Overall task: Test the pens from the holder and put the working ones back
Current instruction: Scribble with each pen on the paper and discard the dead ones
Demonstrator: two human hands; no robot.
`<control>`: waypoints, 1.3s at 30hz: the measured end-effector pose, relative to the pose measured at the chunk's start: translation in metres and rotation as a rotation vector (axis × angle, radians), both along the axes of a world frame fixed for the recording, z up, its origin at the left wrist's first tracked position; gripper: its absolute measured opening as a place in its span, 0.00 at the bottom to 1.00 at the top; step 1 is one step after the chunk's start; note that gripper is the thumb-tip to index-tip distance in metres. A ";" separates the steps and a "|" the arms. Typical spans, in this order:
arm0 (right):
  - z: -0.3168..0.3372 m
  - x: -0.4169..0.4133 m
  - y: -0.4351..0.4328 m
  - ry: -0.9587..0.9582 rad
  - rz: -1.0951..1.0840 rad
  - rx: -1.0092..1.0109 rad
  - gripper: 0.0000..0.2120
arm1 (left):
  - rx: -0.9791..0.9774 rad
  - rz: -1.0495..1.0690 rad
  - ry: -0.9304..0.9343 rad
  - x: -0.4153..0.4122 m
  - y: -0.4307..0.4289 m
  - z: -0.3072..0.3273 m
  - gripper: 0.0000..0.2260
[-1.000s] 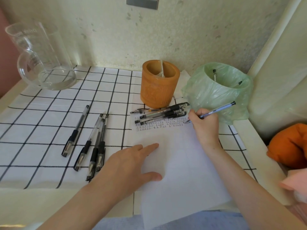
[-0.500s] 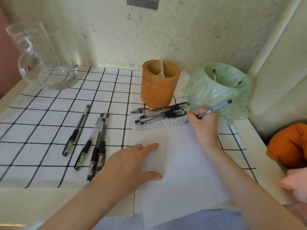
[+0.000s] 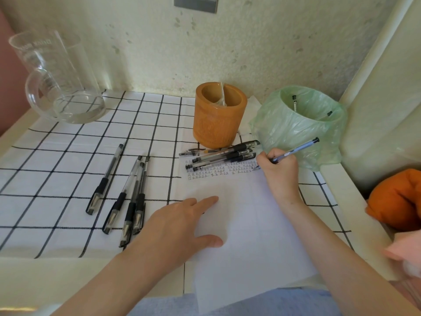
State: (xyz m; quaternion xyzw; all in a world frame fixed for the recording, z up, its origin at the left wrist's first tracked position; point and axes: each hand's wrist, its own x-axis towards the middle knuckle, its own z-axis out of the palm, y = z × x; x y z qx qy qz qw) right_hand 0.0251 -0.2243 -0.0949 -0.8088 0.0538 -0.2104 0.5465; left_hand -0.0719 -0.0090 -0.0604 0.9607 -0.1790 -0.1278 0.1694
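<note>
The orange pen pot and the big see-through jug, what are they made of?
The pen holder looks like varnished bamboo or wood: orange-brown, glossy, thick-walled, with a carved pattern on its front. The jug is probably glass, though it could be clear plastic: you see the grid of the tablecloth through it, and its edges glint.

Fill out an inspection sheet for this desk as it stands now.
Surface: checked cloth on a pale tabletop; paper sheet lies over its right part.
Job's things: orange holder upright behind paper; four pens on the cloth at left; pen bunch across the paper's top edge, by rows of test marks.
Clutter: glass jug far left; green-lined bin at right, pen ends inside.
Hands: left hand flat on the paper; right hand grips blue pen, tip at the marks.
Cables: nothing seen.
Surroundings: speckled wall behind; orange fabric at right edge.
</note>
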 end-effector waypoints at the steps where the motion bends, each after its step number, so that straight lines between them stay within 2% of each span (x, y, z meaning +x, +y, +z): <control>1: 0.000 0.000 0.000 0.004 0.000 0.003 0.21 | 0.001 -0.001 0.000 0.000 0.000 0.000 0.34; 7: 0.000 0.000 0.000 -0.011 -0.009 0.004 0.18 | 0.002 -0.009 -0.010 0.000 0.000 0.001 0.34; 12: 0.001 -0.001 0.001 -0.016 -0.007 -0.003 0.22 | -0.007 -0.006 -0.001 -0.001 0.000 0.000 0.33; 18: 0.000 -0.001 -0.001 -0.001 -0.012 0.002 0.16 | -0.020 -0.007 -0.012 -0.001 0.000 0.000 0.33; 24: 0.002 -0.001 0.001 0.016 -0.008 0.000 0.21 | -0.027 -0.003 -0.016 -0.001 0.000 0.000 0.33; 39: 0.005 -0.004 0.003 -0.005 -0.006 -0.016 0.20 | -0.007 -0.005 0.010 -0.001 0.001 0.001 0.34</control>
